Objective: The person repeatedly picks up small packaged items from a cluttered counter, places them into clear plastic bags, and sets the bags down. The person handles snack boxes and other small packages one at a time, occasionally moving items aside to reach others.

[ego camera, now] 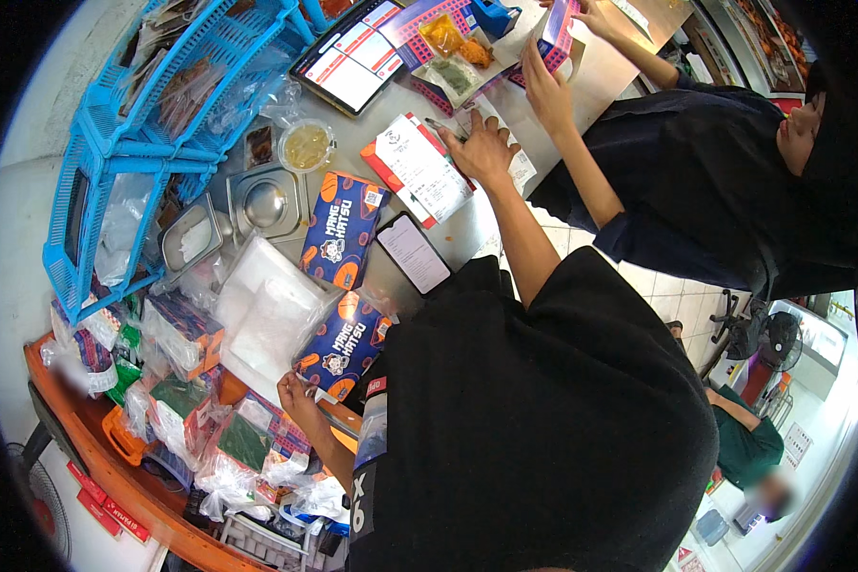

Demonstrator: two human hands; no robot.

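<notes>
My right hand (pixel 487 146) rests palm down at the edge of a printed receipt (pixel 425 168), fingers spread over a second paper slip (pixel 523 171). A dark pen (pixel 436 126) sits between its thumb and forefinger. The receipt lies on a red and white card or envelope (pixel 377 156). My left hand (pixel 299 395) is lower down, its fingers curled beside a blue and orange printed carton (pixel 347 339). A small pale thing shows at those fingertips, too small to name. Between the hands are a smartphone (pixel 413 254) with a lit screen and another printed carton (pixel 343 232).
A co-worker's hands (pixel 547 89) hold a purple carton (pixel 558 32). Nearby are an open food box (pixel 443 93), a tablet (pixel 350 61), a lidded cup (pixel 306 146), steel pans (pixel 264 204), plastic bags (pixel 272 300), a blue rack (pixel 114 146) and an orange shelf (pixel 100 457) of bagged orders.
</notes>
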